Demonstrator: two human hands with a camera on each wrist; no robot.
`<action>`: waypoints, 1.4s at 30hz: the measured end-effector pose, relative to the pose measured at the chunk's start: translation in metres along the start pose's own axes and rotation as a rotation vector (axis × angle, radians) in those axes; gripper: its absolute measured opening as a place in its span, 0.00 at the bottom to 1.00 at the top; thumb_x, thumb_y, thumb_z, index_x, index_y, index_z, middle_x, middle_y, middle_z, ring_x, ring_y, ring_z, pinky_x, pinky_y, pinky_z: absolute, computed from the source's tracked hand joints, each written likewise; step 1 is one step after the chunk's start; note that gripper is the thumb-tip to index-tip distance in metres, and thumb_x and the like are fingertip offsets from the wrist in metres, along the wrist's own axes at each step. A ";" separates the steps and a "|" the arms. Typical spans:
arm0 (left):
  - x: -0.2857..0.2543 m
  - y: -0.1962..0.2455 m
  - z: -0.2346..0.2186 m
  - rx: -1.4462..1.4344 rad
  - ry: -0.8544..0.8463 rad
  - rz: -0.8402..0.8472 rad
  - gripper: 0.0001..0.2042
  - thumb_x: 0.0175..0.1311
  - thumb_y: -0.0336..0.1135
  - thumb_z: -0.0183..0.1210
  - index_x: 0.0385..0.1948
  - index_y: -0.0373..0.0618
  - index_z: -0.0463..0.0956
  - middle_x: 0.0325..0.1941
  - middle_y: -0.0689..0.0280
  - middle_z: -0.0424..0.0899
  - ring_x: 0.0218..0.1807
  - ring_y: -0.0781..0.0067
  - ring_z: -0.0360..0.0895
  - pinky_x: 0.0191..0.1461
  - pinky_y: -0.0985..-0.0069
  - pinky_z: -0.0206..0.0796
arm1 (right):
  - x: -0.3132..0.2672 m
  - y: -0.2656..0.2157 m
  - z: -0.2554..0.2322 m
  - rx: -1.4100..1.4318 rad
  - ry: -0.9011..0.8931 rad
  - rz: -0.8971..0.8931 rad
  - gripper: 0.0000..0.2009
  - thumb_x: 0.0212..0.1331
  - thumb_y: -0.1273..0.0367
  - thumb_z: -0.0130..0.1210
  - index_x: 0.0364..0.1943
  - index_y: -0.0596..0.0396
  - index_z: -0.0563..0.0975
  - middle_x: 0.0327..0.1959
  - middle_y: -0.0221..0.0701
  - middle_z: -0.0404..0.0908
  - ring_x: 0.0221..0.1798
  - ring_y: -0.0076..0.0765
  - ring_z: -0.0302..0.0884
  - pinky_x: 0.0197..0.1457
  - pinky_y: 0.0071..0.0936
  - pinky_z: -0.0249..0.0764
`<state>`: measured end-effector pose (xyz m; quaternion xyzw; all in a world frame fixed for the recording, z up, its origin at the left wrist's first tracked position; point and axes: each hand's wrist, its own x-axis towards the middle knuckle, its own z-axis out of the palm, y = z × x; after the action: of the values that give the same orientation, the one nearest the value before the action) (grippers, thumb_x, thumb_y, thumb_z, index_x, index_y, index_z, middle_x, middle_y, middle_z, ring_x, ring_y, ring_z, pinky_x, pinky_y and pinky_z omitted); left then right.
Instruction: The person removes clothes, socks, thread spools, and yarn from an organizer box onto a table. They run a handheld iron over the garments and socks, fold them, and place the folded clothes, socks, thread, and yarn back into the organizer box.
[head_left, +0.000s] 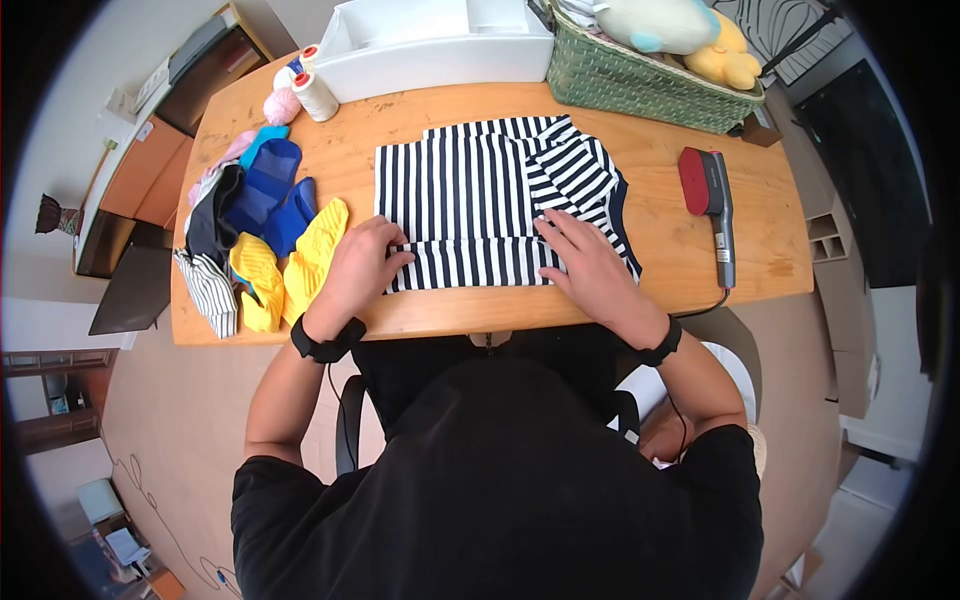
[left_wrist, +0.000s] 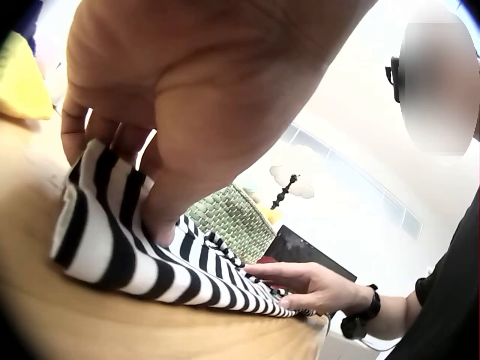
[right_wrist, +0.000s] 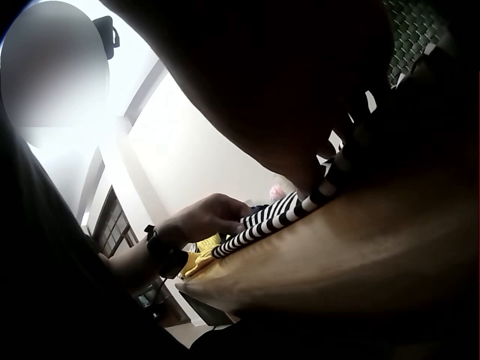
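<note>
On the tabletop [head_left: 670, 240], here's the shirt [head_left: 455, 195], likely soft, light and quick to crease: we see the left hand [head_left: 360, 263] pinching its left end, the right hand [head_left: 595, 268] spread over it; we'd grip both ends.

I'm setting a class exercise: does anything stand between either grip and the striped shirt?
Nothing visible does: the left grip pinches the striped shirt near its left edge, and the right grip touches it directly. The yellow cloth lies left of it, apart.
</note>
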<state>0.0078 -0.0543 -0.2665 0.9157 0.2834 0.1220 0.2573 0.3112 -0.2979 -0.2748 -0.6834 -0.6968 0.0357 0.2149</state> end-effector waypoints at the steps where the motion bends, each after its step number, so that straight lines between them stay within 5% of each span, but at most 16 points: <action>1: -0.001 0.000 0.000 0.036 -0.015 0.005 0.13 0.62 0.30 0.80 0.44 0.36 0.88 0.46 0.53 0.87 0.48 0.47 0.86 0.55 0.56 0.78 | 0.001 -0.002 -0.002 0.000 -0.002 -0.001 0.36 0.65 0.66 0.78 0.77 0.62 0.78 0.79 0.50 0.78 0.80 0.59 0.75 0.83 0.49 0.73; 3: -0.004 0.005 0.001 0.071 -0.031 0.011 0.15 0.63 0.30 0.80 0.48 0.37 0.88 0.50 0.53 0.88 0.52 0.46 0.86 0.59 0.54 0.78 | 0.004 -0.008 -0.007 -0.008 0.004 0.011 0.40 0.66 0.65 0.77 0.80 0.62 0.74 0.82 0.51 0.75 0.83 0.61 0.73 0.86 0.51 0.70; 5: -0.012 0.031 0.000 0.365 0.239 0.186 0.26 0.64 0.34 0.80 0.64 0.40 0.85 0.69 0.52 0.87 0.72 0.44 0.83 0.76 0.49 0.72 | 0.011 -0.021 -0.009 -0.029 0.012 -0.032 0.41 0.66 0.64 0.77 0.82 0.63 0.72 0.84 0.51 0.73 0.85 0.61 0.71 0.88 0.53 0.68; 6: -0.017 0.039 0.004 0.365 0.237 0.182 0.26 0.64 0.34 0.80 0.64 0.40 0.85 0.69 0.52 0.87 0.72 0.44 0.83 0.76 0.49 0.72 | 0.013 -0.027 -0.008 -0.050 0.022 -0.077 0.42 0.67 0.63 0.77 0.83 0.63 0.70 0.85 0.51 0.71 0.87 0.62 0.69 0.89 0.54 0.66; 8: -0.030 0.055 0.014 0.365 0.079 0.345 0.43 0.66 0.47 0.80 0.80 0.38 0.73 0.88 0.50 0.73 0.91 0.43 0.65 0.92 0.42 0.54 | 0.009 -0.038 -0.003 -0.039 -0.037 -0.104 0.49 0.64 0.59 0.79 0.86 0.62 0.66 0.91 0.53 0.63 0.91 0.64 0.61 0.92 0.59 0.60; 11: -0.053 0.061 0.032 0.295 -0.176 0.330 0.62 0.65 0.76 0.70 0.87 0.29 0.60 0.95 0.42 0.58 0.97 0.38 0.51 0.96 0.40 0.42 | 0.001 -0.046 0.013 -0.039 -0.216 -0.109 0.56 0.65 0.43 0.75 0.89 0.62 0.61 0.94 0.51 0.56 0.97 0.61 0.50 0.95 0.65 0.48; 19: -0.085 0.027 0.026 0.387 -0.084 0.126 0.69 0.61 0.82 0.68 0.87 0.23 0.56 0.95 0.35 0.53 0.98 0.35 0.45 0.97 0.39 0.37 | -0.018 -0.029 0.008 -0.109 -0.252 -0.070 0.59 0.64 0.36 0.71 0.90 0.62 0.61 0.96 0.52 0.53 0.97 0.61 0.49 0.96 0.64 0.46; 28: -0.090 0.031 0.015 0.383 -0.149 0.209 0.65 0.64 0.79 0.68 0.86 0.25 0.59 0.95 0.38 0.57 0.97 0.40 0.50 0.97 0.39 0.40 | -0.042 -0.022 -0.008 -0.155 -0.278 -0.048 0.59 0.63 0.38 0.74 0.90 0.59 0.60 0.95 0.49 0.55 0.96 0.63 0.50 0.95 0.66 0.48; 30: -0.089 0.031 0.007 0.518 -0.133 0.153 0.60 0.66 0.77 0.67 0.83 0.24 0.65 0.91 0.38 0.65 0.95 0.40 0.58 0.96 0.38 0.44 | -0.058 -0.019 -0.017 -0.166 -0.254 0.004 0.57 0.63 0.39 0.74 0.88 0.61 0.64 0.94 0.49 0.58 0.95 0.61 0.54 0.95 0.64 0.50; 31: -0.083 0.040 0.001 0.538 -0.047 0.199 0.48 0.69 0.66 0.73 0.74 0.25 0.75 0.82 0.40 0.78 0.86 0.40 0.73 0.91 0.41 0.57 | -0.068 -0.014 -0.018 -0.165 -0.205 0.039 0.57 0.63 0.40 0.75 0.88 0.62 0.64 0.94 0.49 0.58 0.95 0.61 0.55 0.95 0.64 0.50; 32: -0.071 0.047 -0.002 0.540 -0.046 0.205 0.48 0.69 0.66 0.73 0.74 0.25 0.75 0.82 0.40 0.78 0.86 0.40 0.73 0.91 0.41 0.57 | -0.074 -0.012 -0.020 -0.162 -0.156 0.075 0.57 0.62 0.41 0.76 0.87 0.63 0.64 0.94 0.50 0.59 0.94 0.61 0.56 0.95 0.64 0.50; 35: -0.015 0.083 -0.005 0.433 0.066 0.451 0.27 0.63 0.42 0.80 0.58 0.32 0.84 0.66 0.50 0.88 0.67 0.49 0.86 0.74 0.55 0.75 | -0.083 -0.004 -0.022 -0.183 -0.115 0.114 0.56 0.61 0.43 0.77 0.86 0.63 0.65 0.93 0.51 0.59 0.94 0.62 0.57 0.94 0.64 0.52; 39: 0.085 0.131 0.041 0.267 0.071 0.668 0.22 0.60 0.38 0.80 0.53 0.38 0.85 0.59 0.56 0.89 0.62 0.53 0.86 0.65 0.58 0.77 | -0.087 -0.002 -0.019 -0.165 -0.111 0.127 0.54 0.62 0.46 0.78 0.86 0.63 0.67 0.93 0.54 0.59 0.94 0.63 0.57 0.94 0.64 0.54; 42: 0.156 0.159 0.081 0.303 0.008 0.657 0.23 0.64 0.49 0.79 0.47 0.38 0.85 0.51 0.54 0.90 0.55 0.50 0.89 0.59 0.57 0.81 | -0.095 0.002 -0.018 -0.124 0.004 0.152 0.51 0.63 0.52 0.78 0.86 0.63 0.66 0.92 0.55 0.59 0.94 0.65 0.57 0.92 0.63 0.57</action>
<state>0.2365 -0.1090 -0.2367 0.9852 -0.0100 0.1585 0.0644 0.3165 -0.3943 -0.2834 -0.7464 -0.6434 0.0074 0.1701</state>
